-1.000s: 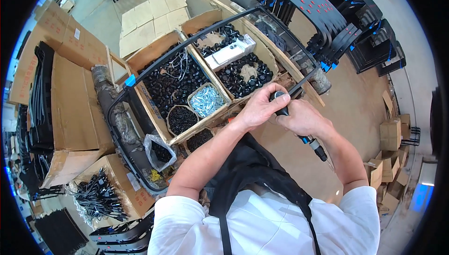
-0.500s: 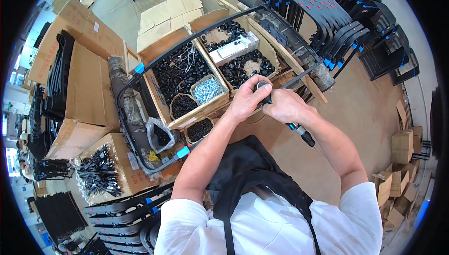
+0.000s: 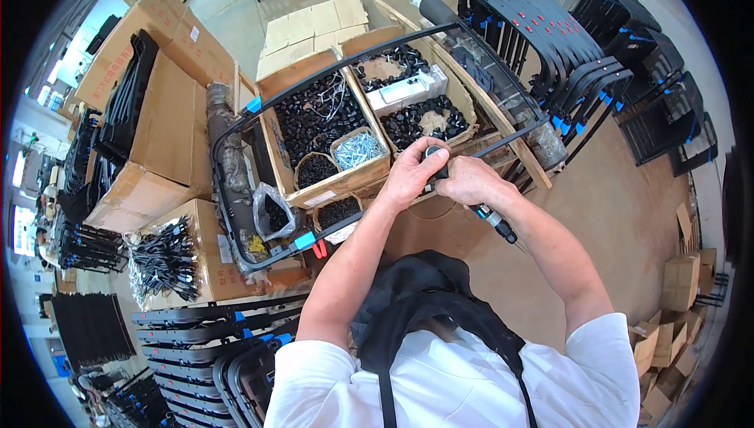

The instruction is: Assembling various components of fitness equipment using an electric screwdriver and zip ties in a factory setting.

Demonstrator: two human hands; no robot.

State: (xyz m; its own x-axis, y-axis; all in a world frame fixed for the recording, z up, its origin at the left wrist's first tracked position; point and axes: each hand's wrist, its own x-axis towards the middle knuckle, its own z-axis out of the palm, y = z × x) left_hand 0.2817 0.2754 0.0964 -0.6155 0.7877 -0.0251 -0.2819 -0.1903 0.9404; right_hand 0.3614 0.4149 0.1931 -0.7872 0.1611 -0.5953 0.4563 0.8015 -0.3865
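Observation:
A black tubular frame (image 3: 351, 48) with rounded corners and blue pieces (image 3: 305, 240) lies across the wooden boxes. At its near side, my left hand (image 3: 410, 180) is closed round a black rounded part (image 3: 437, 158), with the thumb on top. My right hand (image 3: 473, 182) touches it from the right, wrapped round a slim power screwdriver (image 3: 495, 222). The tool's blue-ringed rear end sticks out below my right hand, with a thin line trailing from it. Its tip is hidden between my hands, so contact with the frame cannot be made out.
Wooden boxes (image 3: 320, 195) hold black caps, a tub of silver screws (image 3: 357, 150) and dark screws (image 3: 316, 170). A plastic bag (image 3: 272, 213) and red handles (image 3: 319, 249) are near the frame's left corner. Stacked black frames (image 3: 528, 23) stand far right; cartons (image 3: 682, 280) lie at right.
The view has shifted, so the boxes and frame sit further right in the picture. My hands keep nearly the same grip at the frame. Red handles now show beside my left forearm.

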